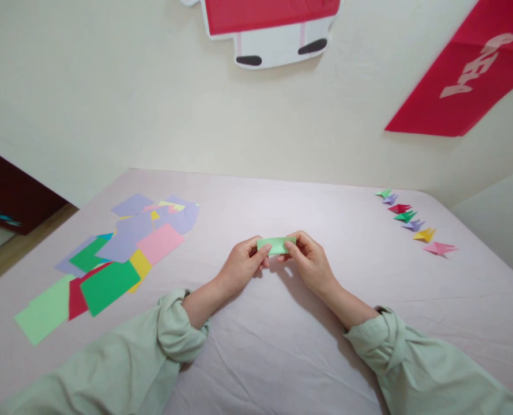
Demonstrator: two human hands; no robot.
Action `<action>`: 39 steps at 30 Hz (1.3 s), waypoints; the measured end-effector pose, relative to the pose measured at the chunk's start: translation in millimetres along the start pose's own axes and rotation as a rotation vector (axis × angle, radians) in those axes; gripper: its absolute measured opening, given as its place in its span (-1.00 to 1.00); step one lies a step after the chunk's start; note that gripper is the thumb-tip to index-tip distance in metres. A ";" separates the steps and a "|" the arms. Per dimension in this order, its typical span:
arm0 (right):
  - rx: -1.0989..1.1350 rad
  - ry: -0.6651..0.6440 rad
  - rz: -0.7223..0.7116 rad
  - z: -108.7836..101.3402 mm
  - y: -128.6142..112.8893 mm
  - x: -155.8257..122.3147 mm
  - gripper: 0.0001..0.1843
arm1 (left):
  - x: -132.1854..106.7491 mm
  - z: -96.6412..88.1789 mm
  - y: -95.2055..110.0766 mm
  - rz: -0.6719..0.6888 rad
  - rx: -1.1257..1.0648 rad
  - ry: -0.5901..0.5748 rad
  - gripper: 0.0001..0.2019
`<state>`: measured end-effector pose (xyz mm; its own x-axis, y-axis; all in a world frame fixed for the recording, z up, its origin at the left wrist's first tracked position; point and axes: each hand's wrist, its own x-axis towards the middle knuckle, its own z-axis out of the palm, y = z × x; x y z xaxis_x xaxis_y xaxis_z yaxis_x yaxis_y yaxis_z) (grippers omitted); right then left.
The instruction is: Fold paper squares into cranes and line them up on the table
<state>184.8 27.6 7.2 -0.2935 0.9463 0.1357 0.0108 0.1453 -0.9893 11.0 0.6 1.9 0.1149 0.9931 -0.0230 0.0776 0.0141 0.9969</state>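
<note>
A light green paper strip (277,246), seemingly folded, is held level between my two hands, over the middle of the pale pink cloth. My left hand (243,262) pinches its left end, thumb on the near face and fingers behind. At the right end, my right hand (310,262) grips it the same way. The fingers behind the paper are partly hidden. A shadow falls on the cloth below my right hand.
Loose coloured paper sheets (112,285) lie overlapping on the left. Several small folded paper figures, one of them pink (440,248), form a slanting row at the right. The cloth-covered table (256,357) meets a wall (153,104) at the back.
</note>
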 end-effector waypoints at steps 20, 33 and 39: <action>0.027 -0.022 0.021 0.6 1.7 0.2 -0.73 | 0.5 0.4 0.6 0.016 0.005 0.008 -0.66; 0.022 -0.022 0.037 0.4 0.5 -0.9 -0.72 | 0.4 0.4 1.8 0.009 0.015 0.019 -0.65; -0.004 -0.018 0.037 0.3 -0.2 -1.1 -0.72 | 0.5 1.0 1.2 -0.012 0.000 0.030 -0.66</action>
<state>184.8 26.4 7.2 -0.3101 0.9456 0.0981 0.0257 0.1115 -0.9934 12.2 1.0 3.0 0.0839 0.9959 -0.0324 0.0787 0.0258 0.9966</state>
